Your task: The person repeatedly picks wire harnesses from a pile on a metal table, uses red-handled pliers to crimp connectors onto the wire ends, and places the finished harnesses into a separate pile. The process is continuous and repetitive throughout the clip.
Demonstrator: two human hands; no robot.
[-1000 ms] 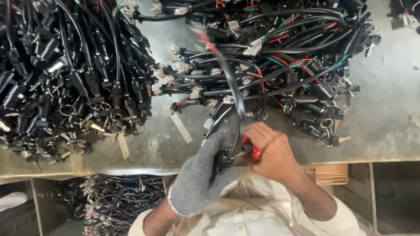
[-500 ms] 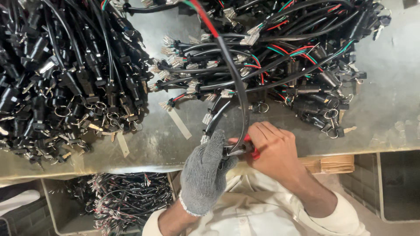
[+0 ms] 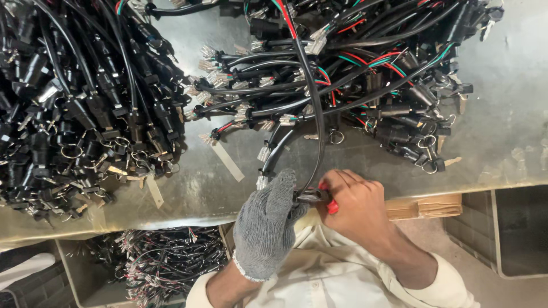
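Hands come first, two of them, meeting at the near edge of the metal table [image 3: 514, 131]. One left hand [image 3: 268, 219] wears a grey knit glove, its fingers curled shut around a black cable [image 3: 315, 114] just where the cable comes down from the far heap. One bare right hand [image 3: 354, 202] is closed on a pair of red-handled pliers [image 3: 319, 198], whose dark nose touches the cable beside the glove. Below the table edge on the left sits one bin of small wire harnesses [image 3: 165, 259]. Two pale, narrow tag strips lie flat on the metal: one [image 3: 227, 161] between the heaps, one [image 3: 154, 191] by the left heap. Farther off lie two heaps: black leads with key rings [image 3: 74, 114] left, black cables with red and green wires [image 3: 365, 74] right.
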